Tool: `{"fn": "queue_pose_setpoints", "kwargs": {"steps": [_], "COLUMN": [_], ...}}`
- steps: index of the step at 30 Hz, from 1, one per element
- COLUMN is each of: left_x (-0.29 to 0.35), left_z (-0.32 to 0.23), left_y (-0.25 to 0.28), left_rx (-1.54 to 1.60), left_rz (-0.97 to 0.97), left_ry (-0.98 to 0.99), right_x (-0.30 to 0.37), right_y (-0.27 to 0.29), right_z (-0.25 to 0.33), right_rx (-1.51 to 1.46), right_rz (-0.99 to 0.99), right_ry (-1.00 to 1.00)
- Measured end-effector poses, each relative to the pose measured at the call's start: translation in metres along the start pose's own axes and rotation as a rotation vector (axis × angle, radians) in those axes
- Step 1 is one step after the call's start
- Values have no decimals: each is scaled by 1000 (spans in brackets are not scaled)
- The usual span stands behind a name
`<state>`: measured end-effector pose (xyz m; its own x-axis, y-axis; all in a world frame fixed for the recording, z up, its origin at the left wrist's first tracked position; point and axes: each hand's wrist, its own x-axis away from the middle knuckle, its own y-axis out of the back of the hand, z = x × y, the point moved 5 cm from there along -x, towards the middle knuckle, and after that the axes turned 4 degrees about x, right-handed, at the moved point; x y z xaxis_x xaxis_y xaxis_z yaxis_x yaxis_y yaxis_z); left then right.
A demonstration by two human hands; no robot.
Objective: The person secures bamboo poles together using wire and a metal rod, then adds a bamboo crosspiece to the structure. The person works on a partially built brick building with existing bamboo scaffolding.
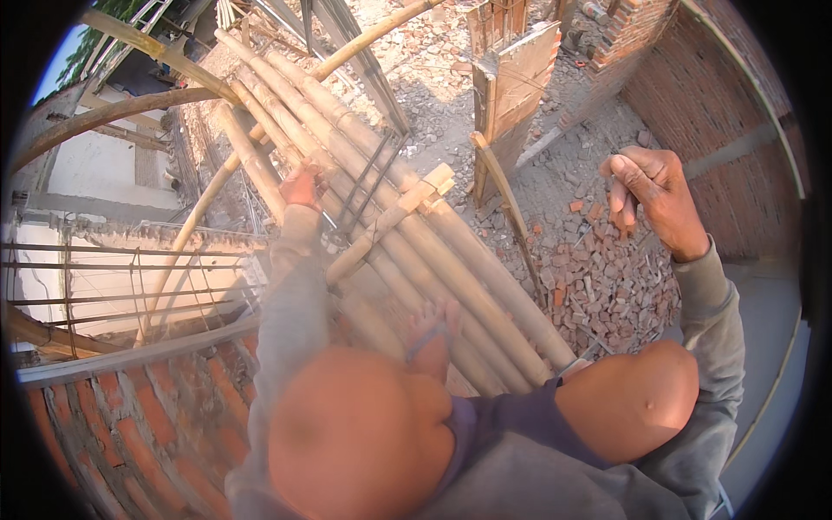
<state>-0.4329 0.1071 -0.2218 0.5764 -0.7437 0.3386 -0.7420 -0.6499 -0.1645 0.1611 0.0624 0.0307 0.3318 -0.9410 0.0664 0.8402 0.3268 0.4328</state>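
I crouch on a platform of bamboo poles point(451, 260) laid side by side, high above the ground, my bare knees at the bottom of the view. My left hand point(301, 187) reaches forward and rests on the poles next to a bent frame of thin steel rods point(364, 186); whether its fingers grip anything I cannot tell. My right hand point(652, 192) is raised off to the right over the rubble, fingers curled shut; a small thing may be pinched in them. One bare foot point(431, 334) stands on the poles.
A brick wall top point(130, 416) runs at lower left and a tall brick wall point(719, 113) at right. Broken bricks point(607, 277) cover the ground far below. Curved bamboo rails point(130, 108) cross at upper left, and a wooden formwork column point(511, 87) stands ahead.
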Motion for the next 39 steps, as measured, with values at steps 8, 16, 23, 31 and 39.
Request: {"fn": "queue_pose_setpoints", "kwargs": {"steps": [8, 16, 23, 31, 39], "left_x": [-24, 163, 333, 365, 376], "left_z": [56, -52, -86, -21, -11], "left_y": [3, -125, -251, -274, -289], "left_rx": [-853, -711, -384, 189, 243], "left_rz": [-317, -42, 1117, 1073, 959], "left_ry": [-223, -1167, -1036, 48, 59], "right_x": [-1, -14, -1, 16, 36], "right_y": [-7, -33, -55, -40, -28], "right_z": [4, -9, 11, 9, 13], "right_rx": [88, 63, -238, -883, -707], "right_rz": [7, 143, 456, 266, -23], "right_ry": [-9, -125, -65, 66, -22]}}
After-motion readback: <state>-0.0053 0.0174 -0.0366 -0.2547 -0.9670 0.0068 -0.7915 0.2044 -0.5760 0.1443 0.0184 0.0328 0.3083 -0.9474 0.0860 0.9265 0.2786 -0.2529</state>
